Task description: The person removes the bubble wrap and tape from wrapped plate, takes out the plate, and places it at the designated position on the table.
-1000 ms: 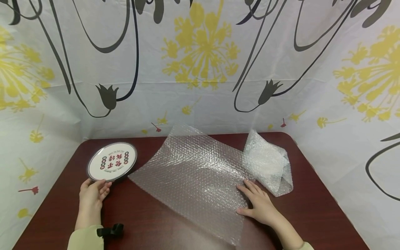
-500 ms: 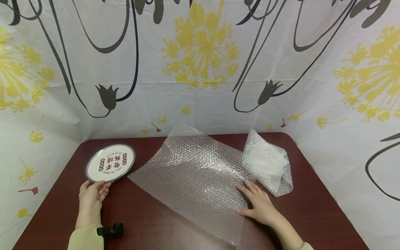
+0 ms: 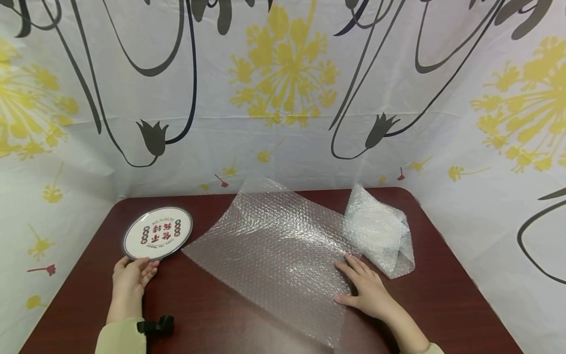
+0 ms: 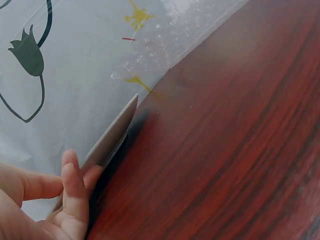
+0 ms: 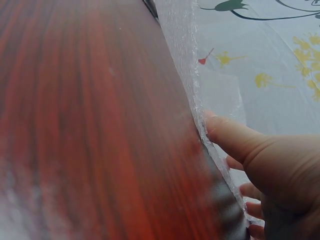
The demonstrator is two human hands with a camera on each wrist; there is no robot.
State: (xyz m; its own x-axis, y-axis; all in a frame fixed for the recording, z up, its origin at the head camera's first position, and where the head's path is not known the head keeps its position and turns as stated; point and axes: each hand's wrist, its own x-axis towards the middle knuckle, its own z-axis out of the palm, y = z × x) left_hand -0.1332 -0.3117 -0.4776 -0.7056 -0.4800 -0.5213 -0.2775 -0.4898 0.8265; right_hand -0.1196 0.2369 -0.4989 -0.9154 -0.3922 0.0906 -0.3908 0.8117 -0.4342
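Observation:
My left hand [image 3: 130, 280] pinches the near rim of a round white plate [image 3: 155, 216] with a dark rim and red printed characters. In the left wrist view the plate [image 4: 112, 132] appears edge-on, its far side slightly tilted up over a dark shadow; the left fingers [image 4: 75, 195] hold its near edge. A large clear sheet of bubble wrap [image 3: 269, 241] lies across the middle of the table. With fingers spread, my right hand [image 3: 369, 290] rests on the sheet's right edge. Seen from the right wrist, the thumb [image 5: 232, 135] touches that bubble wrap [image 5: 182, 50].
A bundle wrapped in bubble wrap [image 3: 376, 231] sits at the back right, beside the sheet. The dark red wooden table [image 3: 199, 309] ends at a patterned cloth [image 3: 283, 147] behind and on both sides. A black strap [image 3: 156, 326] sticks out from the left sleeve.
The plate in my left hand has sunk slightly and come a little nearer. My right hand and the bubble wrap have not visibly moved.

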